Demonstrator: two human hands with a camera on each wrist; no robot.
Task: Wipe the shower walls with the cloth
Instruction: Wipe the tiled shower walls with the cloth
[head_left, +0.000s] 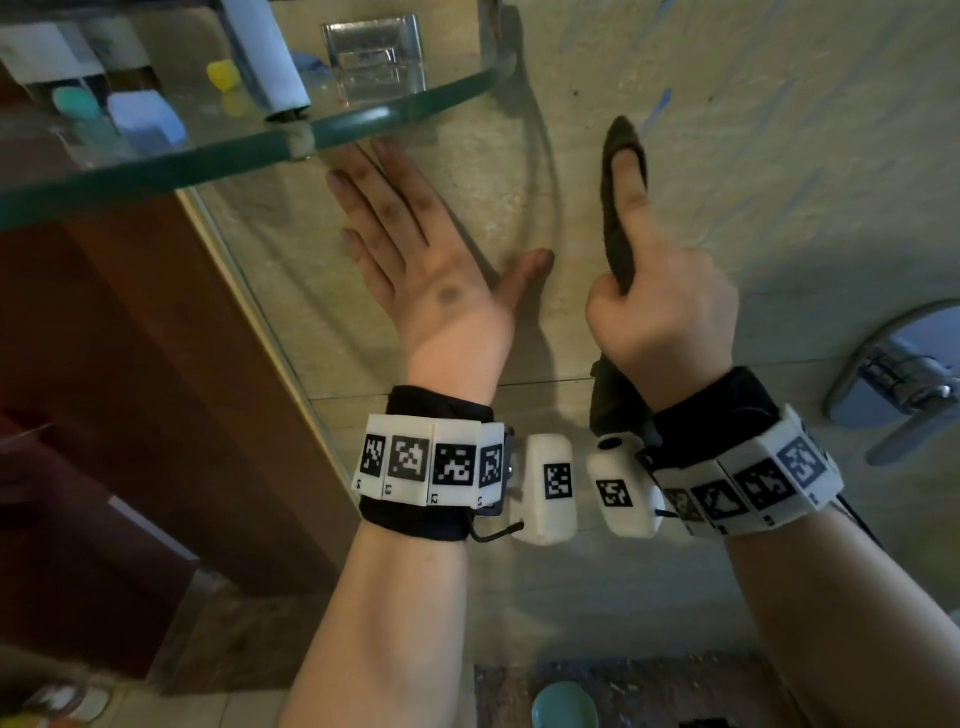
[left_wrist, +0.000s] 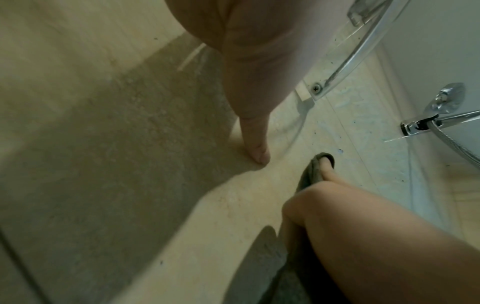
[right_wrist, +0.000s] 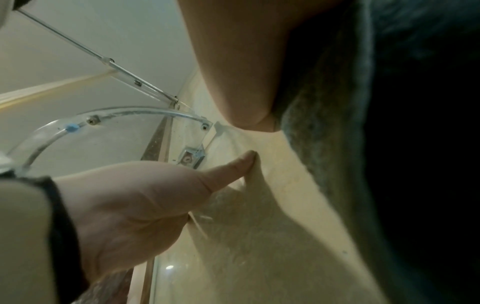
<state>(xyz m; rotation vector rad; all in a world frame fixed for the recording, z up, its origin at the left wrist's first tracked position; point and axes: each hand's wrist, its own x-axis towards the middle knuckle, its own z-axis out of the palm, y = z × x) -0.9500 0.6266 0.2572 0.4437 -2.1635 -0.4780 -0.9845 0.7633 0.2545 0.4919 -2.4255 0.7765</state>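
**Against the shower wall: cloth pinned under one finger, other hand braced flat**

Right hand (head_left: 660, 312) holds the dark cloth (head_left: 618, 223). Grip state: index finger extended, lying along the cloth and pressing it to the shower wall (head_left: 727, 156); thumb and remaining fingers curled round the lower bunch, whose tail hangs past the wrist. Left hand (head_left: 415, 249) is spread, palm and straight fingers flat on the wall just beside the cloth, holding nothing; its fingertips reach up under the glass corner shelf (head_left: 363, 124).

Handling, judged: the cloth looks soft, limp and light, a napped terry-like fabric in the right wrist view. It will fold and bunch, not hold a shape, so contact comes only where a finger or palm backs it. One finger gives a narrow stripe; spreading the cloth under the whole palm would cover more. Best hold is the gathered lower part, as now. The wall looks hard, smooth and marked with blue smears, possibly slick; cannot tell if wet.

Watch: glass shelf carries a tube (head_left: 270, 57) and small items, fragile edge close above. Chrome tap handle (head_left: 893, 384) sits well to the right.
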